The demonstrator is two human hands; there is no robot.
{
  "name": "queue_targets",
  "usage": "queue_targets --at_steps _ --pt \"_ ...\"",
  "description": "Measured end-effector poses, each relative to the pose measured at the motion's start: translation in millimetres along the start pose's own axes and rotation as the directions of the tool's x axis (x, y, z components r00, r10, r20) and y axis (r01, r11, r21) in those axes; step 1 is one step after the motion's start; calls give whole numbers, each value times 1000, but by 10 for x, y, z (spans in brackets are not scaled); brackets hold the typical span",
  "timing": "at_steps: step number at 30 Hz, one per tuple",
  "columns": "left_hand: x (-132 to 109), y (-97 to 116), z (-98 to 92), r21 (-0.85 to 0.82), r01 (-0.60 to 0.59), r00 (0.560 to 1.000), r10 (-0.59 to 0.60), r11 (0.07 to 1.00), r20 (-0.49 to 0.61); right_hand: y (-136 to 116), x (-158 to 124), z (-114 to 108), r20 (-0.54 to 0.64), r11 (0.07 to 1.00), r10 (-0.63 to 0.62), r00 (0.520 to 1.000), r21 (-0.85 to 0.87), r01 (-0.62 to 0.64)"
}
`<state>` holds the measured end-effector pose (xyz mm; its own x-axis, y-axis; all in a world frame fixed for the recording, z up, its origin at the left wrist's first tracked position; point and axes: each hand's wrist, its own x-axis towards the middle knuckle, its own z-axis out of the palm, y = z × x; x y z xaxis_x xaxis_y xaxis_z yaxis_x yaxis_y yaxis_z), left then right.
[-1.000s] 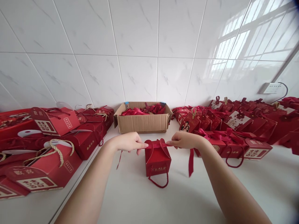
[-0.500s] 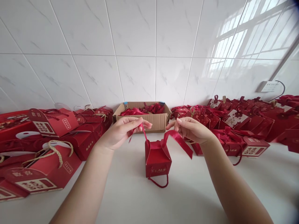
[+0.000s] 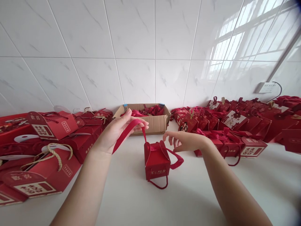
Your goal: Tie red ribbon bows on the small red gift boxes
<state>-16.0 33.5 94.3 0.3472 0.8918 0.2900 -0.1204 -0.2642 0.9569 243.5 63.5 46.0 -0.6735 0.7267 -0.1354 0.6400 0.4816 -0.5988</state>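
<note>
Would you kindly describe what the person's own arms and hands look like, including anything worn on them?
Both the left hand and right hand are ungloved. The left forearm and right forearm are bare, with no sleeves, watch or bracelet showing.

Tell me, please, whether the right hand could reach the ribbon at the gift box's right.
Probably yes: the right hand is close by that red ribbon, with nothing visible between them.
</note>
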Motion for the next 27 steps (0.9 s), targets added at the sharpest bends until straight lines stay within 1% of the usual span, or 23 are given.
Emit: queue_targets --at_steps 2,3,7,8,10,13,14,15,17,19,21,22,24,27 --pt "5 2 -6 -37 -11 1000 12 999 14 4 59 32 22 999 -49 999 -16 49" --pt "10 0 -11 -64 -22 1000 23 998 14 12 85 48 15 998 -44 999 -46 45" --pt "30 -6 -30 -175 -74 997 73 982 -9 91 182 110 -43 981 92 995 -167 -98" --pt "34 -2 -31 -191 -74 997 73 979 -10 115 205 123 -39 979 117 992 -165 -122" --pt "37 14 -27 -209 -67 998 68 976 -5 150 241 138 1 984 126 992 -124 -125" --pt "36 37 -26 -202 -65 998 68 977 11 147 249 122 59 999 53 997 0 -53" --pt "35 41 -29 -200 -60 998 64 978 15 130 239 109 62 999 17 998 43 -19" --pt "35 42 -34 -200 -55 998 59 978 17 106 227 95 48 997 -26 999 79 22" --pt "35 39 -46 -204 -54 998 59 977 15 46 203 70 -28 981 -133 991 137 136" --pt "37 30 -58 -199 -68 998 69 978 0 -12 189 57 -153 943 -254 955 181 280" --pt "40 24 -70 -174 -92 996 91 980 -11 -55 182 55 -289 879 -341 895 238 412" --pt "40 22 -76 -161 -102 995 101 982 -13 -70 177 57 -357 842 -361 862 272 465" --pt "38 20 -87 -134 -112 994 113 985 -3 -88 161 58 -488 760 -359 796 342 552" --pt "17 13 -92 -42 -101 995 101 994 5 -104 119 45 -639 616 -277 718 455 643"
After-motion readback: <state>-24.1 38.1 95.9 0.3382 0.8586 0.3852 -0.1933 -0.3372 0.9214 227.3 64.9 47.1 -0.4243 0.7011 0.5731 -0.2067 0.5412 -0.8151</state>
